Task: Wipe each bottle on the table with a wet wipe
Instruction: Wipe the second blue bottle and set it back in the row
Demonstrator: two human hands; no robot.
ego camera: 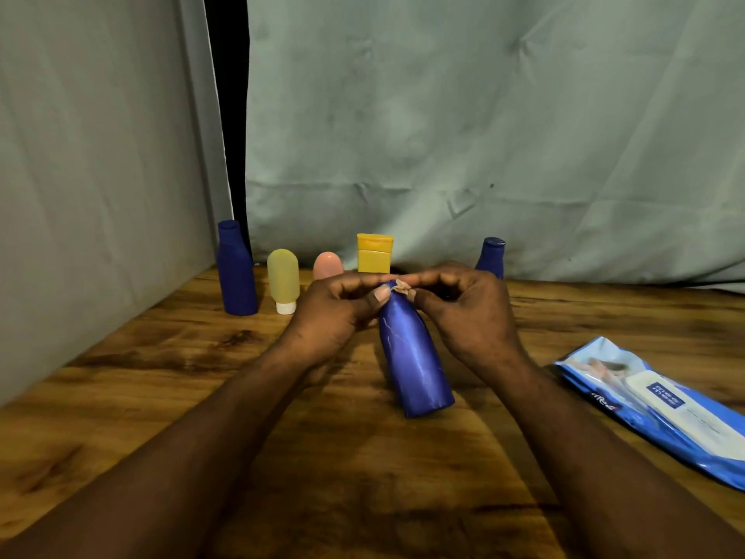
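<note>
Holding the big blue bottle [415,365] at its top end, both hands meet over the middle of the table [161,377]. Both arms reach forward from the near edge, and the wrists bend in toward each other. The left hand [338,304] curls its fingers round the bottle's neck, with the thumb lying on the near side, so its grip is clamped on the bottle. The right hand [471,312] has its grip pinched together on a small pale scrap [401,287] right at the bottle's top. I cannot tell if the scrap is a wipe. The bottle leans, with its top away from the person and its flat bottom nearer.

Along the back of the table stand a tall blue bottle [236,272], a green tube [283,280], a pink tube [327,265], a yellow tube [375,254] and a small blue bottle [492,256]. The hands partly hide the pink tube and the small blue bottle. A pack of wipes [661,405] lies flat on the right.
</note>
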